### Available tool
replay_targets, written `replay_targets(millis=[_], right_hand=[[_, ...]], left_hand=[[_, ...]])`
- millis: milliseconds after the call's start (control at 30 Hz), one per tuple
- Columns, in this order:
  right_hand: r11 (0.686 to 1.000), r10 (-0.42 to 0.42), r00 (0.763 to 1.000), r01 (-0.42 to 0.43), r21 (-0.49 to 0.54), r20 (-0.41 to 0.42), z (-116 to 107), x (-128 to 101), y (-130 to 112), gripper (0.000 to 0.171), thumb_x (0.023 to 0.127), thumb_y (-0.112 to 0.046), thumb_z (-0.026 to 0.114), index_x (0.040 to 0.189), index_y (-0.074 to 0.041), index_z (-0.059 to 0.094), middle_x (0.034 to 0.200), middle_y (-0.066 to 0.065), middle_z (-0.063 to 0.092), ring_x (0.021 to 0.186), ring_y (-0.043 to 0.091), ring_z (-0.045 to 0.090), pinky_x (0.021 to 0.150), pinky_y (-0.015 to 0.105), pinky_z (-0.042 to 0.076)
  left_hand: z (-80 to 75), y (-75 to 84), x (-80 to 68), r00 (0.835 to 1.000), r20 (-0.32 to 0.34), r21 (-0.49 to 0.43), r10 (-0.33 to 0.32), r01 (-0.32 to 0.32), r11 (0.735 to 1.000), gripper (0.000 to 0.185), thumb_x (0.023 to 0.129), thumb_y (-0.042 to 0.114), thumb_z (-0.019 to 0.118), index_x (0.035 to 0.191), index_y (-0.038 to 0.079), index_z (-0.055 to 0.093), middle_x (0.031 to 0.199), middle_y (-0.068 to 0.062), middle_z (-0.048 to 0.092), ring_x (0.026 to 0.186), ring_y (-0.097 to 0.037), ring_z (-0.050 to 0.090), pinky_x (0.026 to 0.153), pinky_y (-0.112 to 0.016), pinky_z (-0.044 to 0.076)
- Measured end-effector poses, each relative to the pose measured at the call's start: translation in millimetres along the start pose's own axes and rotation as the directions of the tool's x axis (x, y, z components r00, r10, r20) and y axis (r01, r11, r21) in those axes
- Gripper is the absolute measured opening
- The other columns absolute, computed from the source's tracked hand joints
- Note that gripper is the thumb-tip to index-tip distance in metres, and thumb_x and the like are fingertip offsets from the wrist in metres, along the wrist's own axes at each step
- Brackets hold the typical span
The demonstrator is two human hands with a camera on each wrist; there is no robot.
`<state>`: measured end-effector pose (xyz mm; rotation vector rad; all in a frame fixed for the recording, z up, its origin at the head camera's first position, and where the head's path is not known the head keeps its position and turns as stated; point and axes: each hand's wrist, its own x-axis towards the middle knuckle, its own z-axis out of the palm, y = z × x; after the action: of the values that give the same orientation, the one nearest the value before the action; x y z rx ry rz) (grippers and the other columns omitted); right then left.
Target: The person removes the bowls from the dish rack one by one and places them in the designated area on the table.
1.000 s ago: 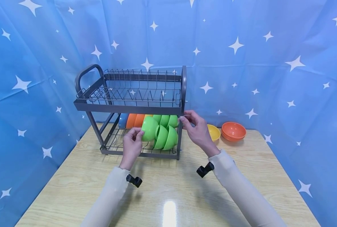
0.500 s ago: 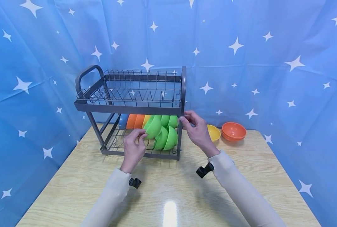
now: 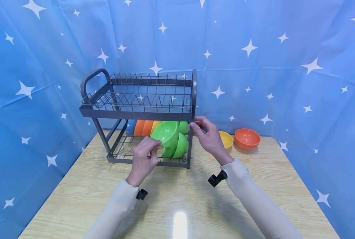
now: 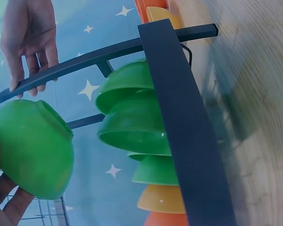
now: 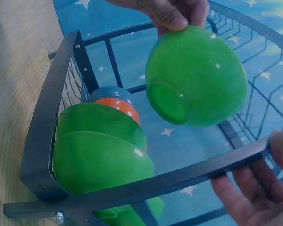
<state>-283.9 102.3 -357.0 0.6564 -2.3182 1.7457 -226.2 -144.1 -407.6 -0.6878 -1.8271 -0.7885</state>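
At the lower tier of the dish rack, near its front right corner, the left hand holds a green bowl. The grip is a pinch: thumb and fingers curled on the bowl's rim and outer wall, as the right wrist view confirms. The bowl is tilted, its mouth turned up and toward the person, and it sits just in front of the other green bowls stacked on their sides in the tier. Behind these stand orange, yellow and blue bowls.

The right hand grips the rack's front right post, fingers curled round the bar just below the upper shelf. The left wrist view shows those fingers wrapped over the frame.

On the worktop, to the right of the rack, lie a yellow bowl and an orange bowl, well apart from both hands.

Risks, as judged from this position:
- The hold takes the bowl by its edge only; a smooth plastic wall could slip from so small a purchase and drop onto the wire floor or the worktop.
- The clearance under the upper shelf looks tight; the bowl's rim could strike the frame.
- Contact with the stacked green bowls could topple them out of the open front.
- If the right hand lets go, the light rack may shift.

No brand, label or writing can be read on any item.
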Motion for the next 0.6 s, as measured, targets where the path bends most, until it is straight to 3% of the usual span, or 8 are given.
replay_targets(millis=[167, 433, 600], right_hand=[[0.999, 0.035, 0.998, -0.034, -0.014, 0.061, -8, 2, -4, 0.040, 0.105, -0.031, 0.059, 0.136, -0.007, 0.057, 0.127, 0.016, 0.068, 0.122, 0.032, 0.065, 0.094, 0.041, 0.062], [0.998, 0.068, 0.985, -0.066, -0.017, 0.156, -20, 1, -15, 0.043, 0.106, -0.027, 0.059, 0.143, -0.007, 0.053, 0.137, 0.017, 0.065, 0.127, 0.033, 0.064, 0.102, 0.042, 0.058], [0.995, 0.046, 0.979, -0.028, -0.094, 0.196, -24, -5, -22, 0.056, 0.105, -0.031, 0.060, 0.156, -0.018, 0.041, 0.145, 0.013, 0.061, 0.134, 0.032, 0.059, 0.112, 0.049, 0.050]], left_hand=[[-2.9, 7.8, 3.2, 0.998, 0.043, 0.011, 0.053, -0.054, 0.998, 0.042, 0.072, -0.023, 0.049, 0.086, 0.007, 0.074, 0.079, -0.002, 0.073, 0.075, -0.018, 0.066, 0.063, -0.025, 0.058], [-7.5, 18.2, 4.3, 0.988, 0.108, -0.021, 0.107, -0.105, 0.994, 0.042, 0.073, -0.024, 0.045, 0.085, 0.006, 0.072, 0.081, -0.001, 0.071, 0.080, -0.016, 0.063, 0.071, -0.023, 0.057], [-8.0, 22.0, 3.7, 0.982, 0.126, -0.036, 0.139, -0.136, 0.990, 0.043, 0.074, -0.024, 0.045, 0.086, 0.008, 0.071, 0.082, 0.000, 0.071, 0.081, -0.015, 0.062, 0.071, -0.022, 0.056]])
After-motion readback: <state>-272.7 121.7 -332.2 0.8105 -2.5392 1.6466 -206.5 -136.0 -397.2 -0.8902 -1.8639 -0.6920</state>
